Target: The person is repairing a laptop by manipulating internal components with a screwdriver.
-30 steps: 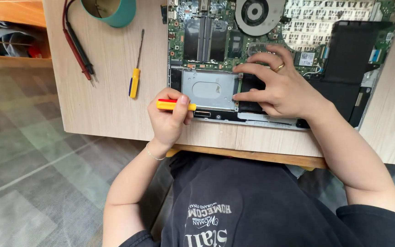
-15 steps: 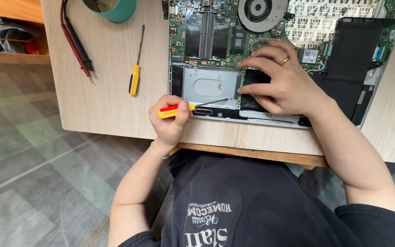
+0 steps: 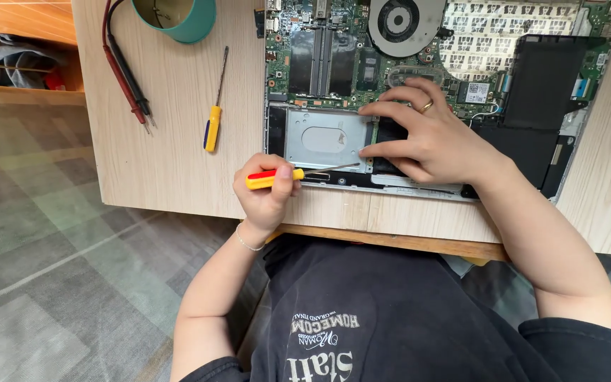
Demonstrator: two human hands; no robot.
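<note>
Pale wooden desk (image 3: 171,148), grey carpet (image 3: 51,283)

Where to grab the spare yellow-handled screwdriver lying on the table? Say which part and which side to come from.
Grip the spare screwdriver by its yellow handle, the thick end nearest the table's front edge. Come from above or from the left over bare wood: the opened laptop lies close on its right, and the thin shaft gives little hold.

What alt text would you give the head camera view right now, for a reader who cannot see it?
A left hand holds a red-and-yellow screwdriver with its tip at the silver metal drive bay of an opened laptop on a light wooden table, while the right hand rests beside the bay. A second yellow-handled screwdriver, red and black probe leads and a teal cup lie left.
</note>
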